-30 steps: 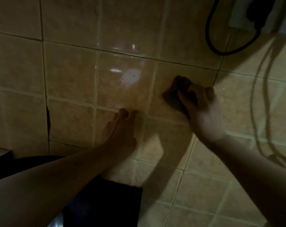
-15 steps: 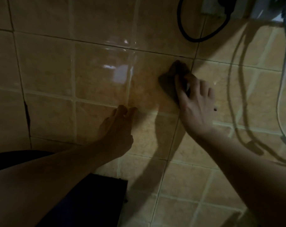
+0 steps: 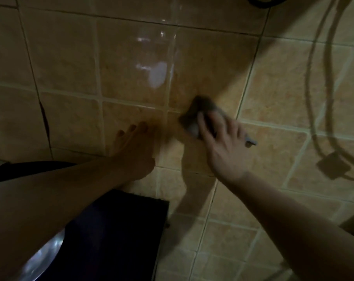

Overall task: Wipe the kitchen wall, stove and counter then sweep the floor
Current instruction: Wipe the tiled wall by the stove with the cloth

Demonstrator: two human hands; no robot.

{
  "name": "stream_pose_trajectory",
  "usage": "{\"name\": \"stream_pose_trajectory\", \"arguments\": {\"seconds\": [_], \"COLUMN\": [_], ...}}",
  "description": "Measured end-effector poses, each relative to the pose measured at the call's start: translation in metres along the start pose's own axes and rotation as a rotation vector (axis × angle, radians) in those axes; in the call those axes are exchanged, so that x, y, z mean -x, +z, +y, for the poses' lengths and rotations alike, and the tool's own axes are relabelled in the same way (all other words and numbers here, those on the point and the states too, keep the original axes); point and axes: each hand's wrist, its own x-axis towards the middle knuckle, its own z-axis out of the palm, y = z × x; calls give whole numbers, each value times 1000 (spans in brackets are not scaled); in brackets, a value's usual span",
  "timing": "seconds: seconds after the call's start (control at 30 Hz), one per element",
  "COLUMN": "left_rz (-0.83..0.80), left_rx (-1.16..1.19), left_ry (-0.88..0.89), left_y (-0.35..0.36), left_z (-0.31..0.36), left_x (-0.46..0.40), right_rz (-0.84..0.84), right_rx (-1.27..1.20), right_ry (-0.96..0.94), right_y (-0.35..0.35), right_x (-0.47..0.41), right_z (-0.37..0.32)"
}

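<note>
Now the right hand [image 3: 226, 147] presses a dark cloth [image 3: 200, 116] flat against the tiled wall [image 3: 273, 88] near the centre of the frame, fingers spread and draped over it, thumb along its left edge; whether the fingertips curl round its far edge cannot be told through the motion blur. Compared with half a second ago, the cloth has slid down and to the left, off the tile's upper corner and onto the grout line below it, so the stroke is working downward across the wall. The left hand [image 3: 135, 147] stays where it was, left of centre, fingers straight and braced on the tiles, holding nothing. A glossy patch [image 3: 155, 76] above the cloth catches the light. A crack [image 3: 44, 118] runs down the wall at the left edge, and a dark block [image 3: 115, 230] sits at the lower centre. Judging from this, the wall stage is under way, with stove, counter and floor yet to come
</note>
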Motion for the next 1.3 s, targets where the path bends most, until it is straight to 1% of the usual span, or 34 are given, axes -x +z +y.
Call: {"name": "stream_pose_trajectory", "arguments": {"seconds": [0.03,0.1,0.13,0.17,0.2,0.23,0.3,0.33,0.37,0.4,0.5,0.57,0.6,0.7,0.73,0.77,0.8,0.87,0.9,0.93,0.97,1.03,1.07,1.1,1.13,1.17,1.23,1.3], "left_rz": [-16,-48,-61,-70,-78,-83,-95,-105,-113,-114,-116,-121,-121,-114,-113,-109,-104,-105,-109,-114,-116,-112,-114,-123,-135,-151,-184,-198], "left_rx": [-40,-92,-101,-107,-107,-96,-52,-32,-20,-16,-26,-24,-19,-1,12,22,31,35,34,34,38,56,66,71,73,74,68,64], "left_ry": [-40,-109,-125,-130,-128,-127,-147,-161,-173,-181,-190,-195,-203,-227,-236,-246,-258,-272,-274,-275,-280,-294,-302,-306,-310,-314,-313,-312], "left_y": [1,1,2,2,1,0,-1,-1,-1,-1,-3,-6,-8,-12,-12,-12,-12,-12,-13,-15,-17,-22,-23,-23,-22,-21,-17,-15], "left_z": [-4,-12,-16,-19,-24,-28,-38,-43,-48,-52,-65,-74,-80,-97,-102,-106,-111,-121,-126,-131,-136,-145,-151,-155,-159,-165,-173,-182], "left_x": [1,5,6,6,6,6,5,4,5,6,10,11,11,9,9,11,12,15,15,15,15,12,11,11,12,13,15,14], "right_rz": [-27,-136,-179,-181,-146,-100,27,67,79,63,-67,-65,-38,115,144,145,116,7,-17,-6,27,110,127,130,103,65,-19,-32], "right_rx": [-30,-34,-18,-11,-11,-29,-87,-111,-130,-143,-124,-108,-102,-33,-25,-27,-34,-34,-28,-21,-17,-15,-17,-4,17,20,-50,-67], "right_ry": [-140,-421,-493,-519,-495,-416,-184,-112,-112,-169,-414,-448,-414,-148,-121,-161,-258,-468,-520,-523,-478,-290,-228,-238,-309,-423,-611,-651], "right_y": [9,18,19,19,17,15,11,13,18,23,36,35,32,29,34,42,51,57,56,52,48,39,40,43,49,57,63,61], "right_x": [10,30,30,24,12,-3,-32,-38,-37,-29,-6,-17,-29,-59,-59,-52,-43,-29,-33,-44,-60,-97,-111,-114,-108,-97,-76,-84], "right_z": [-11,-28,-31,-32,-32,-34,-41,-48,-57,-66,-81,-79,-80,-90,-97,-104,-109,-115,-117,-120,-125,-135,-141,-146,-151,-157,-164,-168]}}
